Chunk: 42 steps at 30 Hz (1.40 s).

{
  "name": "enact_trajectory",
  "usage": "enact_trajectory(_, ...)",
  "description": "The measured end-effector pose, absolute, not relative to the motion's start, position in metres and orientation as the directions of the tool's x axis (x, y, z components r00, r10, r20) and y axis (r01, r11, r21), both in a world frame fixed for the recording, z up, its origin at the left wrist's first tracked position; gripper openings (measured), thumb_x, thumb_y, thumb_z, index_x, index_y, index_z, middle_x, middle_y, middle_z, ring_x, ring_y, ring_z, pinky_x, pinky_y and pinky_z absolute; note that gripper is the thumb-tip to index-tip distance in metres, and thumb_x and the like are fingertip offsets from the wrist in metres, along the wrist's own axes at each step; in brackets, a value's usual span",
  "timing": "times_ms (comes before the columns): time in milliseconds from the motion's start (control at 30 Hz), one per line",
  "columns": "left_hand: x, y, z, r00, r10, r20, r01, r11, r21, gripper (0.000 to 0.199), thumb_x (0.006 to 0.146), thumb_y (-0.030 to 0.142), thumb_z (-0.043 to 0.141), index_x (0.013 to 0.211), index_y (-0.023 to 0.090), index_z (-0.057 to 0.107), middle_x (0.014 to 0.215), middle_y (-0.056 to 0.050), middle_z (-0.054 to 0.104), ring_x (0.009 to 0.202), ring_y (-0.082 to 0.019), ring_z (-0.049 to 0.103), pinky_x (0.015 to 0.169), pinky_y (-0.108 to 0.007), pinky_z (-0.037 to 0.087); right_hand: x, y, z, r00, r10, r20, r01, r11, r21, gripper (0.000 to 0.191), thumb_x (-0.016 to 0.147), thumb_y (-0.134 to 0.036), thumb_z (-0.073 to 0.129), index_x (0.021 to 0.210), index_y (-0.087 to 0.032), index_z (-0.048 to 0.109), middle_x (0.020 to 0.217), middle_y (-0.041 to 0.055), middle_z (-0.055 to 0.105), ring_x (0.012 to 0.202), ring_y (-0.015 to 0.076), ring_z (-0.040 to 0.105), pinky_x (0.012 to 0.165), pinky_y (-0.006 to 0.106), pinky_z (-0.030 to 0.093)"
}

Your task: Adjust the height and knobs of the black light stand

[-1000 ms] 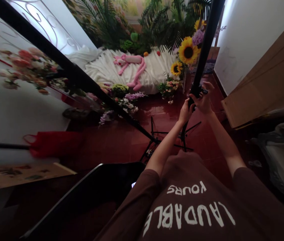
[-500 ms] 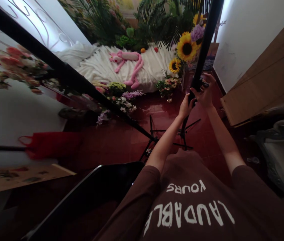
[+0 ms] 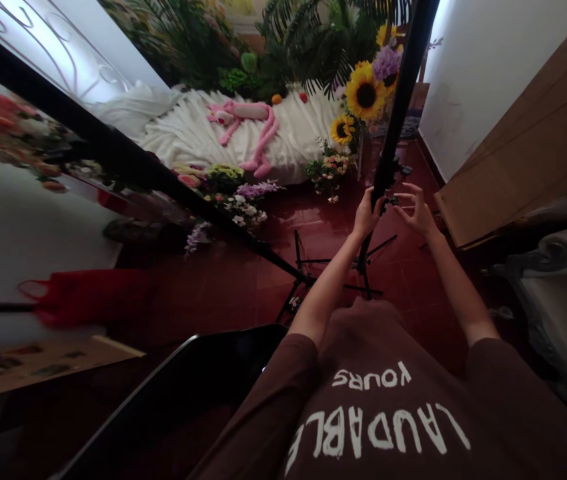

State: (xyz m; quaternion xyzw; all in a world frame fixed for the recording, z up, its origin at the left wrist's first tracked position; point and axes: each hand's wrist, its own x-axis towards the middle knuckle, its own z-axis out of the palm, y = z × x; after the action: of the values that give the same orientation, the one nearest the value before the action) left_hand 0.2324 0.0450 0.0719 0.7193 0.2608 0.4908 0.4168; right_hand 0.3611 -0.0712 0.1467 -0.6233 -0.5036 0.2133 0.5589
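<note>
A black light stand [image 3: 397, 113] rises in front of me on the right, its legs spread on the floor. My left hand [image 3: 366, 215] is wrapped round its pole just below the upper collar. A small black knob [image 3: 391, 200] sticks out of the pole beside that hand. My right hand [image 3: 417, 212] is to the right of this lower knob, fingers apart, the fingertips close to it; whether they touch it I cannot tell. Another knob [image 3: 403, 171] sits higher on the collar, clear of both hands.
A second black stand [image 3: 173, 180] slants across the left. Behind are a white draped cloth [image 3: 296, 137] with a pink plush toy [image 3: 253, 112], sunflowers [image 3: 365, 93] and other flowers. A wooden board [image 3: 513, 127] leans at right. A red bag [image 3: 78, 297] is at left.
My right hand has come down from the upper knob to beside the lower one, its fingers spreading. My left hand keeps its grip on the pole. The view has shifted slightly.
</note>
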Motion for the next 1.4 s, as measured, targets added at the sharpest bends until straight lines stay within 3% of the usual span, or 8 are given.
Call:
enact_trajectory(300,0.232,0.043,0.072,0.366,0.792,0.489,-0.037,-0.512,0.858,0.049,0.096,0.059,0.048,0.129,0.023,0.054,0.115,-0.012,0.068,0.104,-0.022,0.068,0.094,-0.036,0.054,0.346,-0.05,0.134,0.572,0.818,0.062,0.064,0.031,-0.997,0.038,0.087,-0.041,0.07,0.122,-0.031,0.059,0.091,-0.0019,0.073,0.069,0.0119,0.068,0.06,0.022,0.058)
enact_trajectory(600,0.228,0.047,0.072,0.418,0.816,0.4,0.001,-0.441,0.898,0.047,0.094,0.055,0.055,0.131,0.026,0.054,0.106,-0.007,0.071,0.09,-0.017,0.07,0.084,-0.03,0.055,0.341,-0.023,0.141,0.54,0.767,-0.345,-0.366,-0.155,-0.918,0.013,0.092,-0.022,0.051,0.097,-0.017,0.063,0.045,-0.0099,0.045,0.033,0.0049,0.036,0.034,0.015,0.025)
enact_trajectory(800,0.182,0.02,0.032,0.421,0.881,0.215,0.011,-0.242,0.97,0.052,0.096,0.061,0.047,0.124,0.018,0.057,0.122,-0.015,0.066,0.106,-0.019,0.068,0.094,-0.035,0.054,0.322,-0.032,0.125,0.643,0.663,-0.384,-0.509,-0.004,-0.861,0.012,0.095,-0.03,0.05,0.091,-0.021,0.057,0.052,-0.0079,0.056,0.04,0.0069,0.051,0.042,0.016,0.039)
enact_trajectory(867,0.148,0.003,0.011,0.209,0.969,0.128,0.118,-0.155,0.981,0.058,0.092,0.064,0.05,0.123,0.015,0.054,0.123,-0.018,0.061,0.108,-0.021,0.066,0.098,-0.038,0.052,0.311,-0.038,0.106,0.704,0.574,-0.418,-0.522,0.019,-0.853,0.016,0.096,-0.034,0.048,0.087,-0.022,0.052,0.055,-0.0077,0.059,0.041,0.0077,0.055,0.043,0.016,0.042)
enact_trajectory(933,0.108,-0.009,-0.003,-0.22,0.967,0.13,0.211,-0.083,0.974,0.061,0.093,0.066,0.048,0.127,0.016,0.048,0.133,-0.02,0.049,0.11,-0.021,0.064,0.1,-0.039,0.051,0.299,-0.045,0.083,0.735,0.508,-0.449,-0.517,-0.009,-0.856,0.017,0.095,-0.036,0.05,0.083,-0.023,0.049,0.053,-0.0089,0.059,0.039,0.0072,0.053,0.041,0.016,0.041)
enact_trajectory(1000,0.066,-0.008,-0.005,-0.576,0.792,0.203,0.293,-0.031,0.955,0.055,0.096,0.063,0.041,0.124,0.016,0.045,0.131,-0.02,0.045,0.113,-0.022,0.059,0.103,-0.04,0.049,0.285,-0.052,0.06,0.72,0.501,-0.479,-0.513,-0.08,-0.855,0.02,0.093,-0.038,0.053,0.08,-0.023,0.047,0.051,-0.01,0.057,0.037,0.0066,0.051,0.04,0.015,0.04)
enact_trajectory(1100,0.005,0.019,0.014,-0.732,0.609,0.307,0.366,-0.029,0.93,0.049,0.1,0.058,0.035,0.123,0.015,0.043,0.127,-0.019,0.047,0.119,-0.022,0.055,0.106,-0.041,0.047,0.259,-0.059,0.034,0.668,0.505,-0.546,-0.538,-0.18,-0.824,0.019,0.093,-0.032,0.051,0.077,-0.022,0.048,0.046,-0.0104,0.055,0.034,0.0056,0.048,0.039,0.014,0.039)
enact_trajectory(1400,-0.083,0.092,0.045,-0.276,0.918,0.284,0.269,-0.21,0.94,0.075,0.084,0.085,0.031,0.102,0.02,0.062,0.087,-0.007,0.063,0.085,-0.017,0.062,0.081,-0.031,0.052,0.161,-0.03,0.033,0.391,0.69,-0.609,-0.505,-0.392,-0.769,0.018,0.089,-0.025,0.056,0.072,-0.02,0.053,0.048,-0.0075,0.058,0.037,0.0062,0.05,0.04,0.014,0.042)
